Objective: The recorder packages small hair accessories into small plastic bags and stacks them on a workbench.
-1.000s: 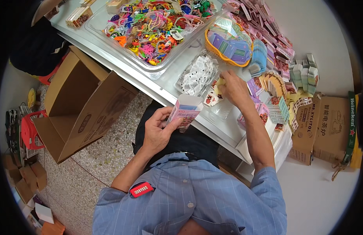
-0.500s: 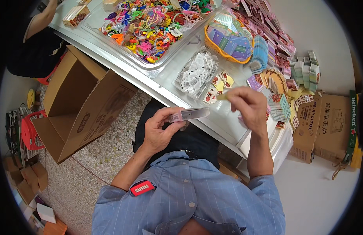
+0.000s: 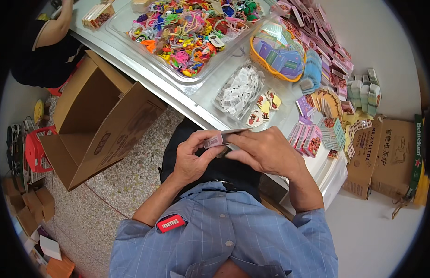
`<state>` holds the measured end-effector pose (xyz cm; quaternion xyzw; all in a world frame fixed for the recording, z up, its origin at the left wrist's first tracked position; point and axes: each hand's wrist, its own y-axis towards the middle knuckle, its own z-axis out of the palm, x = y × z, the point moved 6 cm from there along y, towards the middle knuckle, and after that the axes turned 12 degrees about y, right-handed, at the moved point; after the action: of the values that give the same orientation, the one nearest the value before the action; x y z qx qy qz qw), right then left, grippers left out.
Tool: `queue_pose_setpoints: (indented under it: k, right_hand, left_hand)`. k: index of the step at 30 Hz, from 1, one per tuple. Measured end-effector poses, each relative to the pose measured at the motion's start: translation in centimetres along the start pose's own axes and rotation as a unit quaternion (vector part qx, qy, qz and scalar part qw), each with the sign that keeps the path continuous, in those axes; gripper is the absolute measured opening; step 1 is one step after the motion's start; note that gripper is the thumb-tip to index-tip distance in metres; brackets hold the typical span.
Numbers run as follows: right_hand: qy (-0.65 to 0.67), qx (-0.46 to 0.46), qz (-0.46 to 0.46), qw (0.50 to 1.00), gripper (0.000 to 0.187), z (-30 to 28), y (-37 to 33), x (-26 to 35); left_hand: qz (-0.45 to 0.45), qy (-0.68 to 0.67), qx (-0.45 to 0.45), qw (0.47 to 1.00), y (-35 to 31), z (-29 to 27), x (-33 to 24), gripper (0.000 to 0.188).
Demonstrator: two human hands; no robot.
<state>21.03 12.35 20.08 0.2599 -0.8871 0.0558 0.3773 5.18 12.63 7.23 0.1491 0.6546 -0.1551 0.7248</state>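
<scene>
come over from beside the yellow picture cards (image 3: 266, 105), the right hand (image 3: 267, 149) now meets the pink box (image 3: 213, 140). that box is above the lap, by the near edge of the table (image 3: 288, 111), pinched between the left hand's (image 3: 191, 158) thumb and fingers; whether the right fingers grasp anything, i cannot tell. beyond lie white packets (image 3: 240, 91) and an orange basket (image 3: 261, 64).

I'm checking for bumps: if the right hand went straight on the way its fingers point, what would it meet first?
Most likely the small pink box in the left hand: the right hand points leftward at it, close by, though whether they touch is unclear.
</scene>
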Motion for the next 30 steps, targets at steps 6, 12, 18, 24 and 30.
queue_pose_setpoints:
  k: [6, 12, 18, 24, 30]
  right_hand:
    - [0.038, -0.045, -0.034, 0.998, 0.028, -2.4, 4.1, 1.2]
    - [-0.053, -0.1, -0.082, 0.99, 0.026, -5.0, 14.3, -5.7]
    - [-0.146, 0.06, -0.066, 0.985, 0.023, 0.1, 22.7, -8.7]
    - [-0.038, 0.148, -0.013, 0.988, 0.014, 0.5, 23.6, -10.3]
    - [0.499, 0.014, 0.089, 0.862, 0.013, -3.1, 23.8, -12.4]
  left_hand:
    - [-0.008, -0.075, -0.062, 0.995, -0.1, -2.3, 0.5, 0.033]
    - [-0.003, -0.068, -0.07, 0.995, 0.0, -4.3, 0.3, 0.032]
    - [-0.013, -0.065, -0.11, 0.992, -0.4, -5.5, 0.6, 0.032]
    - [-0.032, -0.061, -0.122, 0.99, -0.6, -6.4, 1.1, 0.033]
    - [-0.058, -0.063, -0.111, 0.99, -0.2, -7.1, 1.5, 0.034]
